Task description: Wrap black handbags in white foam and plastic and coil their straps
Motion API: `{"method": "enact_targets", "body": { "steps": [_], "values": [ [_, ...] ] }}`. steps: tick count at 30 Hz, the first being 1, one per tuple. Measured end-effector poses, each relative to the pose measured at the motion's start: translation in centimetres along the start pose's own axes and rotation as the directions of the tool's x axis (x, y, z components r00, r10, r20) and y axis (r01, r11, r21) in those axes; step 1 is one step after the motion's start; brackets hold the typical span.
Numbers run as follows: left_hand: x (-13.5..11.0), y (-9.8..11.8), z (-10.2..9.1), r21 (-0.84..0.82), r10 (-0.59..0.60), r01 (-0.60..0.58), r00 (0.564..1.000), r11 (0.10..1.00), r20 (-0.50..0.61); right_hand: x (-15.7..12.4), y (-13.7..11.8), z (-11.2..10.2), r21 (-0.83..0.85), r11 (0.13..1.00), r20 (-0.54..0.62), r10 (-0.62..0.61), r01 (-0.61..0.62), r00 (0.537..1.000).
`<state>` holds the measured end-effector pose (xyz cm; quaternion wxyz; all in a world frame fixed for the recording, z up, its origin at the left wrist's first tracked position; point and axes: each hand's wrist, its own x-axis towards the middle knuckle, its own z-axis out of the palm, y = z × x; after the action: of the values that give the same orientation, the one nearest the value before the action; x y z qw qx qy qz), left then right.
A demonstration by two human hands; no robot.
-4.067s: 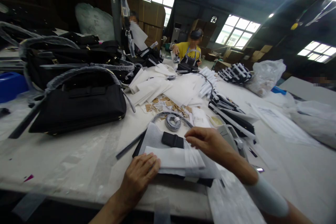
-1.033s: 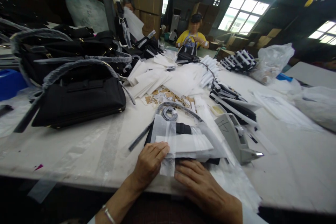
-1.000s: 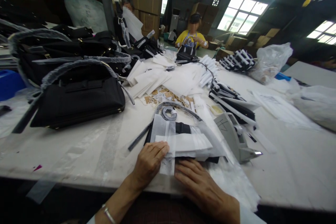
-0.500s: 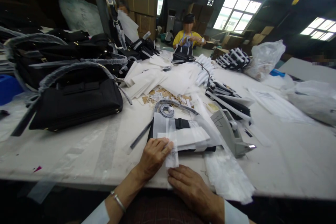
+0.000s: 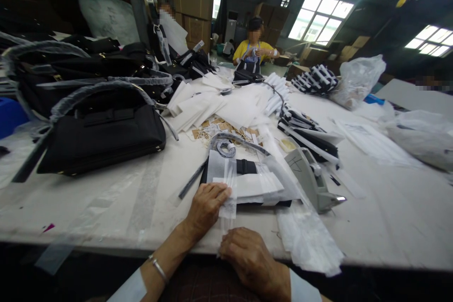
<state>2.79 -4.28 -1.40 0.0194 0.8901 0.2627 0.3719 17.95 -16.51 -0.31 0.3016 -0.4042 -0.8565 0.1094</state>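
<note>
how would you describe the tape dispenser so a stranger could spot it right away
On the long white table, near its front edge, the left hand presses a black pouch in white wrapping. Just right of that pouch sits the tape dispenser: the only hard grey wedge with a metal tip, among soft black bags.

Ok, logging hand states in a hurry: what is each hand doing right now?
Left hand: open, fingers flat on the white wrapped piece.
Right hand: curled at the table edge; grip cannot be told.
</note>
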Motion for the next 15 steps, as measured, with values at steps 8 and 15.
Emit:
{"method": "enact_targets", "body": {
  "steps": [8, 15],
  "values": [
    [-0.2, -0.3, 0.1, -0.077, -0.058, 0.060, 0.998, 0.995, 0.028, 2.3, -1.1, -2.8, 0.253, 0.965, 0.039, -0.082, 0.069, 0.996],
    [0.0, -0.4, -0.3, -0.078, -0.041, 0.040, 0.999, 0.996, -0.015, 3.7, 2.8, -7.7, -0.158, 0.980, -0.171, 0.093, -0.120, 0.981]
  ]
}}
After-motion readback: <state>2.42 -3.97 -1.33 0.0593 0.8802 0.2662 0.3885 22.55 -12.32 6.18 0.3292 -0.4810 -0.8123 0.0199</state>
